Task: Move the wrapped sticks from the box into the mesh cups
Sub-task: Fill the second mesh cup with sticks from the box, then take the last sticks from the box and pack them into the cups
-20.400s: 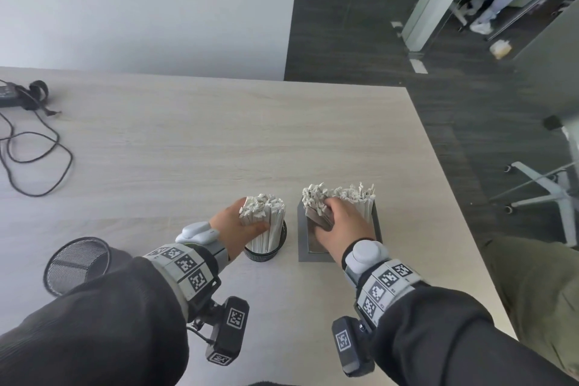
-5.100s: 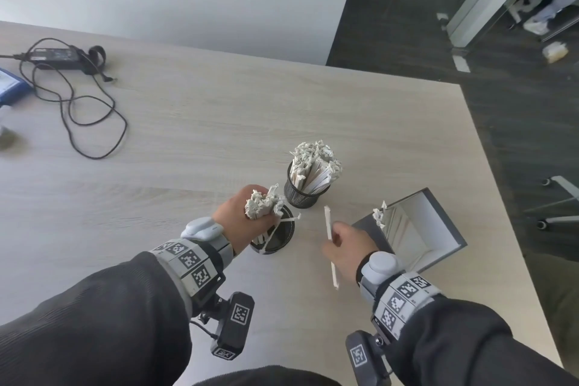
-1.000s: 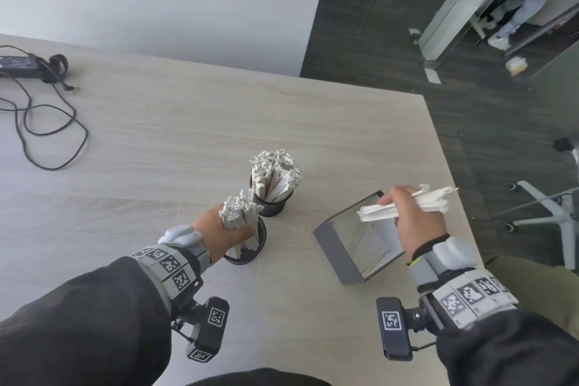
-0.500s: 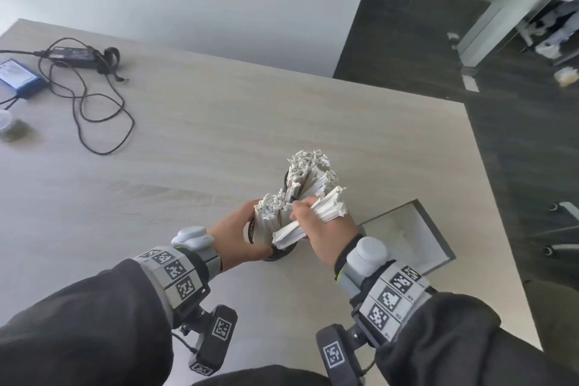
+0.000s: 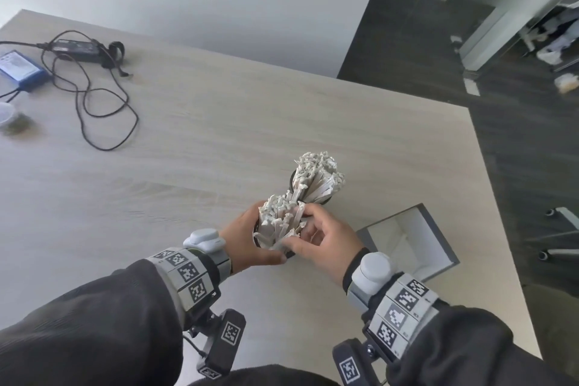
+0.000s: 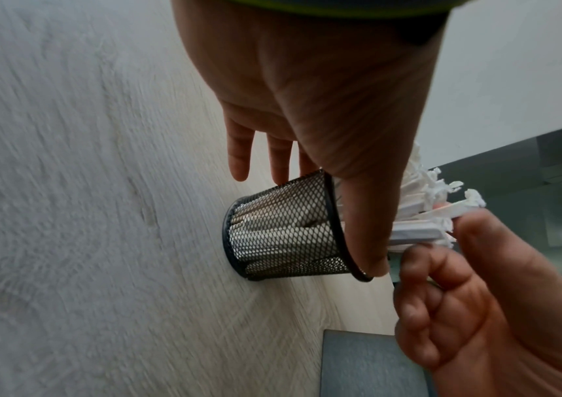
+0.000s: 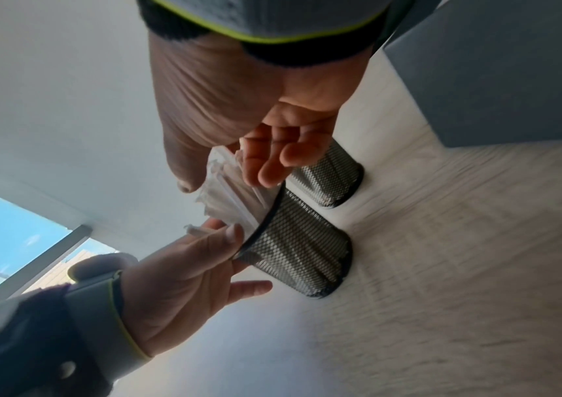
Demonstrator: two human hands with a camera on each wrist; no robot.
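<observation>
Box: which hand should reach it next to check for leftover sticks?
Right. The box lies open beside the right hand; the left hand is beyond the near mesh cup, holding its wrapped sticks.

On the tabletop: near cup between left hand and right hand; far cup just behind it, perhaps touching; sticks in both. Box right of the hands; cable at far left.
</observation>
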